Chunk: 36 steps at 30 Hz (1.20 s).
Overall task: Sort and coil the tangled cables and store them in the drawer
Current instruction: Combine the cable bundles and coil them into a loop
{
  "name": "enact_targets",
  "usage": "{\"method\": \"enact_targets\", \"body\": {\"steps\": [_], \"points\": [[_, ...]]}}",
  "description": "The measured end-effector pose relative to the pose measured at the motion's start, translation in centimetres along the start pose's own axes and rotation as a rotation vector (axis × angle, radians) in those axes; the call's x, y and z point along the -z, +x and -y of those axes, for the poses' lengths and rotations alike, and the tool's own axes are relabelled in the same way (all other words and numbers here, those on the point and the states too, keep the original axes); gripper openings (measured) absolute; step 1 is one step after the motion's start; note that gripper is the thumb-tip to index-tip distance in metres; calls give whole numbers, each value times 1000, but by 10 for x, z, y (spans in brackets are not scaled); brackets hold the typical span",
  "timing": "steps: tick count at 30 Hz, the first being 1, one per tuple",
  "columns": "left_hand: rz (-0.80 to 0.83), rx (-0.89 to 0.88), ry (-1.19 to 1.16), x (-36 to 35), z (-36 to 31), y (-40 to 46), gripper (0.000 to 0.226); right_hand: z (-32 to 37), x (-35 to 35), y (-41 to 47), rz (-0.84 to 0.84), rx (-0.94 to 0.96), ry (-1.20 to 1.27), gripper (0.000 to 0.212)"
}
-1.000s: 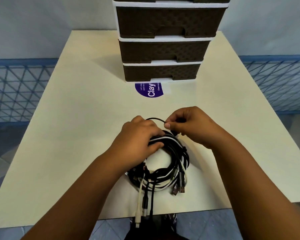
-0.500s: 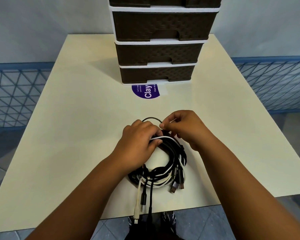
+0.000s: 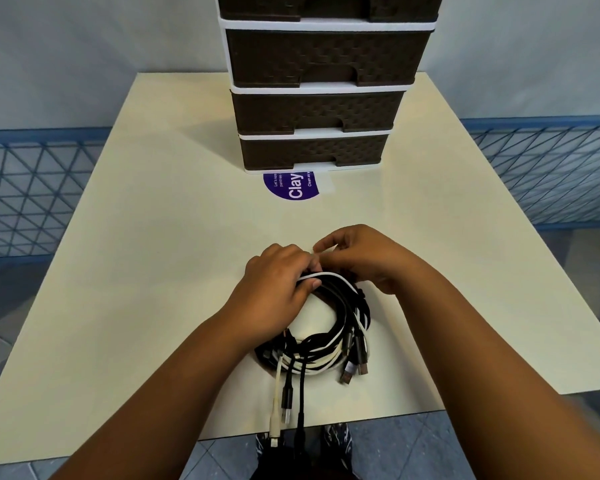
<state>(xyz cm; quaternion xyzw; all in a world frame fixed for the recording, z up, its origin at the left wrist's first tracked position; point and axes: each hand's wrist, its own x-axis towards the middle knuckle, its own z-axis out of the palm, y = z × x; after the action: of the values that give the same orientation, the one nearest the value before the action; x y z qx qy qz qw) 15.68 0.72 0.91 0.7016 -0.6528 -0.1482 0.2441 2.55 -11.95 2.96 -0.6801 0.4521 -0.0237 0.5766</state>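
Near the bench (image 3: 153,271) front, the left hand (image 3: 278,289) grips the cables (image 3: 329,337) so the loops stay put; the right hand (image 3: 364,258) pinches a strand, likely working it free.

Black and white cables (image 3: 340,327) lie on a cream table (image 3: 153,271); dark brown woven-pattern drawers (image 3: 319,109) have white frames; the sticker (image 3: 291,188) is purple.

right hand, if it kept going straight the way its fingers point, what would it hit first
The right hand points left across the cable bundle, so it would probably meet the left hand first; their fingertips already look nearly touching.
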Motion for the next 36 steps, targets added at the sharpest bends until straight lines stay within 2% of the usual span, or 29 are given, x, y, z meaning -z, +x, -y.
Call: {"method": "enact_targets", "body": {"steps": [3, 11, 16, 22, 32, 36], "points": [[-5, 5, -1, 1, 0, -1, 5, 2, -4, 5, -3, 18, -26, 9], [-38, 26, 59, 1, 0, -2, 8, -5, 1, -5, 0, 35, 84, 7], [-67, 36, 78, 0, -1, -2, 12, -10, 12, -16, -1, 73, -27, 9], [-114, 47, 99, 0, 3, -3, 49, -6, 14, -20, -35, 113, -123, 9], [-64, -32, 100, -2, 4, -2, 25, -9, 19, -30, -57, 68, -39, 11], [-39, -19, 95, -1, 2, -1, 22, -11, 21, -34, -64, 93, -27, 11]]}}
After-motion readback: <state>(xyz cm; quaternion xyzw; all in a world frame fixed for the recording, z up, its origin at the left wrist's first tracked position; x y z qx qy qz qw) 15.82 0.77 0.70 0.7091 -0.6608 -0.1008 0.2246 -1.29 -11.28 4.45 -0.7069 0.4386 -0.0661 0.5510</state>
